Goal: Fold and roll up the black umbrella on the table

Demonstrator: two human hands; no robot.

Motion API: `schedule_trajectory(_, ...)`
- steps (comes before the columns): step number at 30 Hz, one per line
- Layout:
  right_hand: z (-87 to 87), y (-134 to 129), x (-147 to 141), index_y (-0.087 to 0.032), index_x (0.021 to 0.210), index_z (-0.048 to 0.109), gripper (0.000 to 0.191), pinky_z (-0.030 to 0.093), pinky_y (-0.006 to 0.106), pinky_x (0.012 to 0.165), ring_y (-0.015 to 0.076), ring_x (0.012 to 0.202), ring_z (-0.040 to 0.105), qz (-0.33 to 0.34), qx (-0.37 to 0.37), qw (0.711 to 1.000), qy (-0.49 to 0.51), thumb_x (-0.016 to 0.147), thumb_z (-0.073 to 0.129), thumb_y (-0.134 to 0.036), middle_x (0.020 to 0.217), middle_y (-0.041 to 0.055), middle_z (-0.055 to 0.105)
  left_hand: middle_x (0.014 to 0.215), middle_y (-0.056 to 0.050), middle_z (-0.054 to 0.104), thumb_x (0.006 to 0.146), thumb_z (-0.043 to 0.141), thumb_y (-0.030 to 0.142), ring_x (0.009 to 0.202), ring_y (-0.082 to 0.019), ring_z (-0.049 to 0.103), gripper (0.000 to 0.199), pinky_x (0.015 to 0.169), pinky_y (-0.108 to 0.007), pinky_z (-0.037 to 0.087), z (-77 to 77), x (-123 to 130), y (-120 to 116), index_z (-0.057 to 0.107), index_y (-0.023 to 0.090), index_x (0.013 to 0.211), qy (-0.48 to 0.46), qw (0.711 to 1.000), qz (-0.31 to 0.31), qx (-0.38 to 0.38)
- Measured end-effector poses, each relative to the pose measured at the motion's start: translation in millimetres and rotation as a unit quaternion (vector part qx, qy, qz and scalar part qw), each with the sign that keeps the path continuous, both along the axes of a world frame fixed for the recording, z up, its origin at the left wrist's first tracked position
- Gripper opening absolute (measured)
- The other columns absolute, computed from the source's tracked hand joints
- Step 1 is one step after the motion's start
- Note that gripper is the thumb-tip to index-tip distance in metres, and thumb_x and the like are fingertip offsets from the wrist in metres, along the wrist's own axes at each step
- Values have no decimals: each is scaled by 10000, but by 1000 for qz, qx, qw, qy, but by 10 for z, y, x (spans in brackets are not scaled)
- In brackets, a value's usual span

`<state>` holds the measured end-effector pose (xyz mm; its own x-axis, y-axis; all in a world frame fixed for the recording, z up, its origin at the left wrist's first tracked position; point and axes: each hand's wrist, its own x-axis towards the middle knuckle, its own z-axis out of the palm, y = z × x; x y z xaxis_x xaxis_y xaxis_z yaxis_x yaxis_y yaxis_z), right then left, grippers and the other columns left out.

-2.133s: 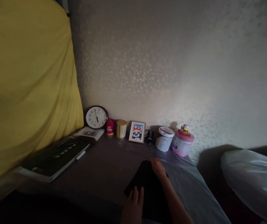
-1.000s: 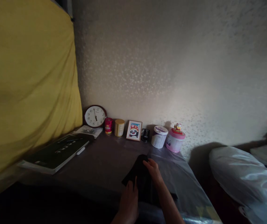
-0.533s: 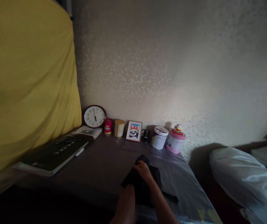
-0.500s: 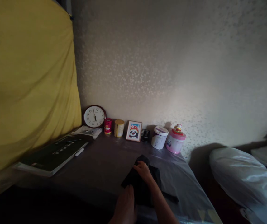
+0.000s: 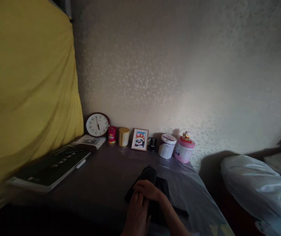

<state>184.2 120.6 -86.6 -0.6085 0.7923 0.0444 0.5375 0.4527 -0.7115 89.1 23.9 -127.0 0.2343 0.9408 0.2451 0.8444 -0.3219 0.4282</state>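
A dark bundle of black cloth [image 5: 150,173] lies folded on the table near me, with a narrow strip of it reaching out to the right. My left hand [image 5: 137,209] rests on its near left part, fingers close together and bent into the fabric. Across the fingertips of that hand lies my right hand [image 5: 148,190], its fingers curled down onto the cloth. The two hands touch each other, and their fingertips and palms are partly hidden. Dim light makes the cloth's lower folds hard to make out.
Along the wall stand a clock [image 5: 98,125], a red can [image 5: 112,135], a yellow can [image 5: 124,137], a panda picture frame [image 5: 139,140], a small black object [image 5: 152,144], a white tub [image 5: 167,146] and a pink-lidded tub [image 5: 184,150]. A dark green board [image 5: 54,167] lies left.
My left hand has moved up and forward onto the cloth. My right hand has come back toward me, and the two hands now meet. The camera view has shifted slightly.
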Motion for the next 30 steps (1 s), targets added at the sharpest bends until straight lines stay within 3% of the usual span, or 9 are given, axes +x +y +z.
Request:
schedule_trajectory(4, 15, -126, 53, -198, 923, 685, 272, 482, 260, 713, 166, 793, 636, 9, 13, 998, 56, 858, 439, -295, 860, 20, 702, 1339, -97, 440, 720, 501, 259, 1261, -302, 345, 563, 1044, -441, 302, -19, -25, 27, 442, 185, 1275, 8, 1000, -5, -15)
schedule_trajectory(8, -58, -221, 174, -224, 946, 675, 275, 471, 285, 811, 167, 888, 613, -41, 120, 988, 85, 895, 425, -325, 901, 32, 697, 1279, -95, 492, 678, 537, 216, 1183, -276, 437, 514, 1013, -399, 340, -54, -12, 47, 518, 201, 1191, 16, 999, 14, -30)
schedule_trajectory(14, -202, -101, 330, -219, 1004, 659, 281, 349, 379, 1004, 195, 1120, 518, -14, 249, 968, 17, 916, 402, -291, 1051, 52, 678, 1441, -108, 323, 694, 531, 156, 1315, -262, 310, 633, 1050, -367, 327, -280, 31, 109, 397, 209, 1311, 38, 998, 6, -39)
schedule_trajectory(18, -281, 125, 359, -232, 1035, 650, 300, 273, 432, 1044, 202, 1155, 496, -42, 260, 965, -11, 925, 380, -300, 1090, 45, 666, 1456, -118, 289, 699, 541, 135, 1329, -260, 279, 637, 1049, -369, 329, -318, 46, 105, 399, 206, 1316, 38, 997, 38, -56)
schedule_trajectory(23, -309, 420, 362, -246, 1026, 648, 347, 241, 411, 1042, 185, 1152, 484, -54, 266, 961, -50, 944, 310, -254, 1058, 22, 675, 1471, -136, 204, 696, 518, 106, 1335, -259, 256, 760, 1053, -369, 317, -277, 46, 102, 222, 153, 1395, 38, 995, 40, -88)
schedule_trajectory(30, -299, 777, 349, -231, 916, 661, 340, 340, 247, 918, 139, 1020, 560, -97, 208, 959, -165, 932, 322, -206, 1006, 14, 679, 1481, -126, 145, 674, 446, 67, 1345, -257, 227, 773, 1074, -372, 288, -121, 15, 107, 183, 123, 1400, 59, 988, 20, -141)
